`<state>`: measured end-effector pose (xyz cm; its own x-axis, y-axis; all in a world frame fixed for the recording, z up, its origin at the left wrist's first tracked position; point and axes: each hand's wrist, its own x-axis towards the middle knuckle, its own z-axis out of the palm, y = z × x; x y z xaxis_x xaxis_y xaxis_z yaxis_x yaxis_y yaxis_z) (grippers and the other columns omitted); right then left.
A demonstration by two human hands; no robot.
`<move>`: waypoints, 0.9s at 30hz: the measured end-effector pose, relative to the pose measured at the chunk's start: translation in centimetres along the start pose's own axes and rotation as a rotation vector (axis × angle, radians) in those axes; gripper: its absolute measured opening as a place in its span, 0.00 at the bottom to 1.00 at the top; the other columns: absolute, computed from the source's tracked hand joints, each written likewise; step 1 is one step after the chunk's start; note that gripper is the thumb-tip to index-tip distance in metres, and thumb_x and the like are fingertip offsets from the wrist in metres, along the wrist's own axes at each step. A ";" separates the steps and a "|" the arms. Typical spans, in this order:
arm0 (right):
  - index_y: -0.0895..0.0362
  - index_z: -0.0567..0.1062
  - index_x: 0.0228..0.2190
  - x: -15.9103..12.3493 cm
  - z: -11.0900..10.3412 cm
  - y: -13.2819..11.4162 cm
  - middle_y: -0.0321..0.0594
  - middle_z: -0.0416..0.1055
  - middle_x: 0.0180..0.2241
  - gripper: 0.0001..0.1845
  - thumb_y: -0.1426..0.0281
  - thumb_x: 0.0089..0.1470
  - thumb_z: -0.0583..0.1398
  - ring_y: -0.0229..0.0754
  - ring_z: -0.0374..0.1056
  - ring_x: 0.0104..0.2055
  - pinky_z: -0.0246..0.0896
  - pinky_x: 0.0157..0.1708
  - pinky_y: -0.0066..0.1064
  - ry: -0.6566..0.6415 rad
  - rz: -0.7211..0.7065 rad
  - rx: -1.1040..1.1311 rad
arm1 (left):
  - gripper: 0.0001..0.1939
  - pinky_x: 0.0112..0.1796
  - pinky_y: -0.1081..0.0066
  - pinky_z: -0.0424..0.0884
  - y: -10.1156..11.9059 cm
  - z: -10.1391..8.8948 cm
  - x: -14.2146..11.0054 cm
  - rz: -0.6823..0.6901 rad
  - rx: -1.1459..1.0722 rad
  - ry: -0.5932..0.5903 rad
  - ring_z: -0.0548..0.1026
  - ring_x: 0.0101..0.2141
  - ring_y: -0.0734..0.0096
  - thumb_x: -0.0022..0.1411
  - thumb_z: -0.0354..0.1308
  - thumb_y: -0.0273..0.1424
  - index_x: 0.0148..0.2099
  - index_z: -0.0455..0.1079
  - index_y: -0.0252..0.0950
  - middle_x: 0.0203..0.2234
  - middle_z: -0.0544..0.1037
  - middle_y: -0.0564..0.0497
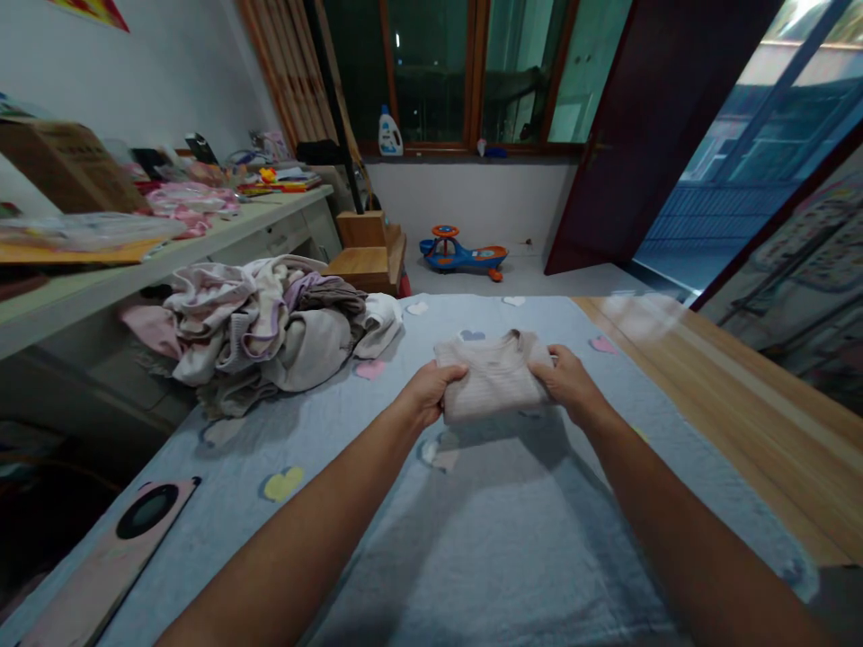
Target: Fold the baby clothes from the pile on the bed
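A pale, ribbed knit shirt, folded into a compact rectangle with its neckline at the top, is held between both hands over the bed. My left hand grips its left edge, thumb on top. On the opposite edge, my right hand pinches it the same way, with the fingers partly hidden behind the cloth. Beneath lies a light blue sheet with heart patterns, and the shirt casts a shadow on it.
A heap of crumpled clothes lies on the bed's left side. Nearer, a pink phone rests at the left edge. A cluttered desk runs along the left wall. Bare wooden board borders the sheet on the right. A blue ride-on toy stands beyond.
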<state>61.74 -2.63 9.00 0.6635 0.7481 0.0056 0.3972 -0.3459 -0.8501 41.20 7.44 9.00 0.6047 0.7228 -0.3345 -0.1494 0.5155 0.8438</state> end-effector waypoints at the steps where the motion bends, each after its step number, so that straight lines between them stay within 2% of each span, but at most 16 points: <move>1: 0.58 0.71 0.43 0.9 -1.0 0.4 0.44 0.76 0.38 0.21 0.64 0.45 0.60 0.45 0.71 0.38 0.64 0.35 0.30 0.013 0.012 -0.016 | 0.15 0.37 0.70 0.76 -0.1 1.0 1.1 -0.033 0.008 0.020 0.79 0.34 0.67 0.49 0.62 0.23 0.43 0.73 0.33 0.36 0.81 0.46; 4: 0.59 0.72 0.43 3.5 -3.6 2.3 0.46 0.76 0.37 0.21 0.66 0.46 0.60 0.46 0.72 0.36 0.64 0.33 0.31 0.052 0.073 -0.076 | 0.11 0.34 0.72 0.75 -0.9 4.0 4.5 -0.128 0.066 0.055 0.78 0.30 0.69 0.51 0.62 0.24 0.40 0.72 0.33 0.30 0.79 0.48; 8: 0.60 0.75 0.40 6.8 -6.5 5.2 0.48 0.76 0.38 0.18 0.67 0.46 0.60 0.45 0.71 0.36 0.63 0.31 0.31 0.130 0.095 -0.192 | 0.12 0.31 0.72 0.74 -2.4 7.6 8.1 -0.160 0.122 0.055 0.76 0.29 0.70 0.52 0.64 0.26 0.40 0.71 0.34 0.27 0.77 0.50; 15: 0.62 0.77 0.39 10.7 -10.3 8.0 0.46 0.76 0.36 0.16 0.68 0.47 0.61 0.43 0.71 0.33 0.61 0.29 0.29 0.212 0.078 -0.297 | 0.13 0.31 0.71 0.72 -4.0 13.0 11.7 -0.124 0.196 0.041 0.76 0.31 0.68 0.53 0.64 0.29 0.43 0.71 0.35 0.30 0.77 0.50; 19: 0.62 0.77 0.40 11.8 -11.0 9.4 0.47 0.77 0.36 0.16 0.70 0.47 0.61 0.43 0.71 0.34 0.62 0.30 0.28 0.231 0.067 -0.327 | 0.13 0.30 0.71 0.71 -4.6 14.1 12.8 -0.106 0.254 0.040 0.76 0.32 0.67 0.53 0.64 0.29 0.42 0.71 0.34 0.29 0.77 0.49; 24: 0.62 0.77 0.41 12.0 -10.5 11.7 0.49 0.77 0.37 0.17 0.67 0.49 0.61 0.46 0.71 0.37 0.64 0.37 0.32 0.248 0.118 -0.482 | 0.15 0.29 0.72 0.69 -5.5 13.6 13.4 -0.102 0.347 0.046 0.76 0.31 0.66 0.50 0.66 0.28 0.42 0.70 0.34 0.28 0.77 0.49; 27: 0.63 0.75 0.45 12.2 -10.4 12.2 0.49 0.76 0.38 0.21 0.66 0.50 0.60 0.46 0.71 0.38 0.64 0.38 0.32 0.260 0.132 -0.503 | 0.17 0.29 0.73 0.69 -5.8 13.3 13.7 -0.084 0.397 0.050 0.76 0.31 0.67 0.50 0.67 0.28 0.44 0.70 0.34 0.29 0.77 0.49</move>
<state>81.29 -3.61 4.24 0.8363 0.5392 0.0996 0.5111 -0.7007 -0.4979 60.75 8.24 5.16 0.5616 0.7124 -0.4208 0.2179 0.3632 0.9059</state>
